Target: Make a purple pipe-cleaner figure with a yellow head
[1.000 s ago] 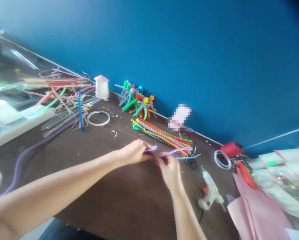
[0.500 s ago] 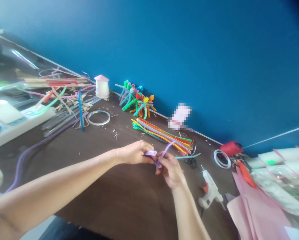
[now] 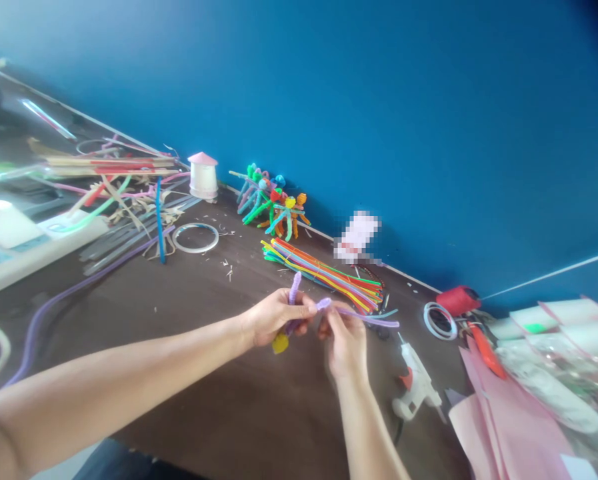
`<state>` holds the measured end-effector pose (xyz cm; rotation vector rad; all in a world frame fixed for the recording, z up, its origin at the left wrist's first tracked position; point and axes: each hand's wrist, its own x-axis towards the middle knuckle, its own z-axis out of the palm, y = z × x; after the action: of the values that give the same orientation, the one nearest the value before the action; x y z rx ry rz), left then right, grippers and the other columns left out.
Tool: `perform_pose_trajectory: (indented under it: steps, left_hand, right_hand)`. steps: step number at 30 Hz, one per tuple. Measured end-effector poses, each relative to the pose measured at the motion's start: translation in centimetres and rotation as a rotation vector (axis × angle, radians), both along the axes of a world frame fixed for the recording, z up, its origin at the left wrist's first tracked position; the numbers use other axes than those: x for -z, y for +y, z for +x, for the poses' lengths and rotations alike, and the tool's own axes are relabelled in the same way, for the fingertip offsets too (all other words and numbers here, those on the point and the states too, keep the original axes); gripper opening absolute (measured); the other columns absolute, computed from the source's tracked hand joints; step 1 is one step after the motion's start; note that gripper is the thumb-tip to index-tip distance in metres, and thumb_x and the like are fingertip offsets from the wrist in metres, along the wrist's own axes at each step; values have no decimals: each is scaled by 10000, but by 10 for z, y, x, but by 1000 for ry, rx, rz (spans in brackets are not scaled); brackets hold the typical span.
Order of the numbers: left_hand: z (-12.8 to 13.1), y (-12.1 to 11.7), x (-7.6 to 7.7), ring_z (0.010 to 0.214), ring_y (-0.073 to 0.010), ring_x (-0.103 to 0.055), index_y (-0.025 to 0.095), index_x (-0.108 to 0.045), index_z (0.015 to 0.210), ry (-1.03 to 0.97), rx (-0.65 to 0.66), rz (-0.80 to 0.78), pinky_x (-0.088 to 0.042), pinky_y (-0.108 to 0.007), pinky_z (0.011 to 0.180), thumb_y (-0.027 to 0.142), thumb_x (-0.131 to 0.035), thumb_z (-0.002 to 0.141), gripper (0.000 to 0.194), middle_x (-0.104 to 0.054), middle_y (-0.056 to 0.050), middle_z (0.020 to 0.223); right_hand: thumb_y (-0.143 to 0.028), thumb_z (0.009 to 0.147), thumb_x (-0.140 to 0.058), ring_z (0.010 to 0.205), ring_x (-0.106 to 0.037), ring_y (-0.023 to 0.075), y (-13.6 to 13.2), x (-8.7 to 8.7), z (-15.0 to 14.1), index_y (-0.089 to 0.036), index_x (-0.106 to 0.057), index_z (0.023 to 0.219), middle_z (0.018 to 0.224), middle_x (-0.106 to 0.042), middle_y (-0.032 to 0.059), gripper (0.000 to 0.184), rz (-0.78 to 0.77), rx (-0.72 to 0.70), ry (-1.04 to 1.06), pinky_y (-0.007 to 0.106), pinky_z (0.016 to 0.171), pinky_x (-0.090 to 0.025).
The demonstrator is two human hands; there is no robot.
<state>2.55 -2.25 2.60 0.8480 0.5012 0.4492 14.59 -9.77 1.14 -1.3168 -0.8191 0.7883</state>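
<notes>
Left hand (image 3: 273, 321) clenched, fingers wrapped round a lilac chenille stem (image 3: 294, 288), whose fuzzy end stands up above the fist. Small yellow piece (image 3: 280, 344) sticks out just below that hand, apparently held in the same grip, but what it is and how it's attached can't be told. Right hand (image 3: 345, 343) is close beside the left, thumb and fingers pinched on lilac stem near the gap between the hands. A thin lilac tail (image 3: 373, 319) runs from that pinch out to the right, in the air above a dark wooden tabletop (image 3: 229, 407). Can't tell if the upright end and the tail are one stem or two.

Risks: if either grip loosens, the springy stem could unwind or slip, and the yellow piece, mostly outside the fist, could drop. The long tail could snag the bundled multicolored pipe cleaners (image 3: 323, 277) if swung that way. A white hot glue gun (image 3: 413, 380) sits near the right wrist, so a wide move could knock it or brush the stem against it; can't tell if it's on. Finished pipe-cleaner figures (image 3: 273, 210) stand farther off against the blue wall (image 3: 429, 120).
</notes>
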Motion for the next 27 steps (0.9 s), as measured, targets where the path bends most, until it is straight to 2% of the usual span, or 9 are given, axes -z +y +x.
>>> perform_pose_trajectory:
  steps: [4,9,12,16,23,27]
  left_hand:
    - [2,2,4,387,-51,-482,119,-522,580,48,-95,-21,-323,-154,361,310,-715,544,274,-496,49,464]
    - [2,7,7,392,-51,-442,118,-549,611,137,-175,233,-309,-164,380,341,-677,592,257,-458,58,423]
    - [0,11,9,392,-49,-399,117,-599,675,235,-200,478,-304,-173,395,346,-626,645,233,-455,60,419]
    - [-3,14,11,458,-64,-418,135,-646,696,348,-250,797,-329,-178,443,337,-578,687,213,-513,39,485]
    - [-4,15,10,533,-89,-480,162,-661,736,435,-297,989,-370,-181,503,272,-558,710,154,-572,20,574]
    - [-6,16,8,612,-107,-527,162,-648,721,469,-336,1169,-401,-201,584,253,-554,724,131,-592,-5,668]
  right_hand:
    - [-301,789,-511,444,-489,109,-3,-1,-3,-162,-586,779,545,-537,-12,159,-10,53,-497,224,436,-424]
    - [-224,829,-448,674,-601,159,-7,-4,-3,-162,-582,904,778,-637,64,166,37,36,-847,268,626,-485]
    - [-187,833,-436,764,-614,170,-8,-8,-4,-156,-576,931,854,-645,85,173,79,37,-946,278,694,-481]
    - [-181,832,-428,783,-626,184,-9,-11,-5,-149,-574,962,875,-651,104,197,101,29,-1031,288,697,-489]
    - [-176,826,-426,749,-642,189,-10,-10,-5,-141,-569,1003,860,-663,109,230,126,25,-1143,284,679,-499]
    - [-169,813,-450,679,-636,177,-12,-12,-7,-144,-581,952,797,-664,90,192,108,65,-1231,264,637,-480]
